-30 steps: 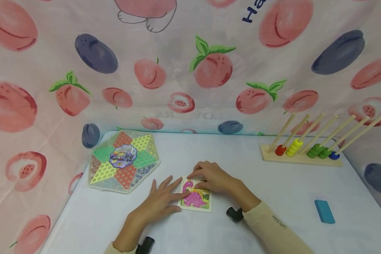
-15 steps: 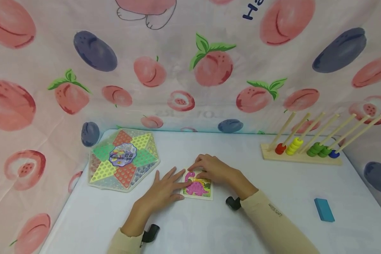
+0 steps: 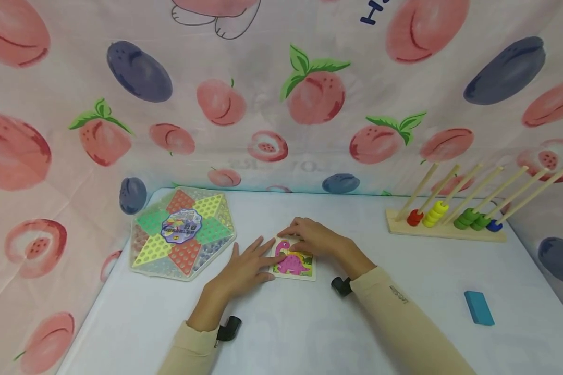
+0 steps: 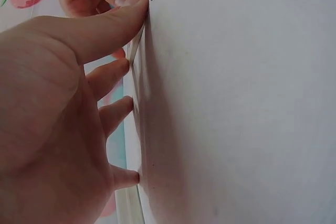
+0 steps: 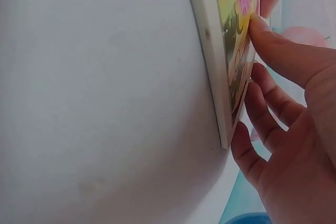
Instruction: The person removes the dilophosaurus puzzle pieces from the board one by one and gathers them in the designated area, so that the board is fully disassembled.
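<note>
Dinosaur puzzle [image 3: 293, 266] on white tabletop [image 3: 281, 330], left hand [image 3: 244, 270] fingers spread, touching it, right hand [image 3: 317, 237] fingers curled, holding far edge.

Over the head view, I see my left arm [image 3: 191, 341] slanting toward one o'clock; my left hand [image 3: 246, 268] is palm down, fingers fanned between twelve and three. My right arm [image 3: 399, 307] slants toward half past ten. My right hand [image 3: 316, 237] sits near the left's two o'clock, fingers bent, thumb [image 5: 291, 59] apart from them.
</note>
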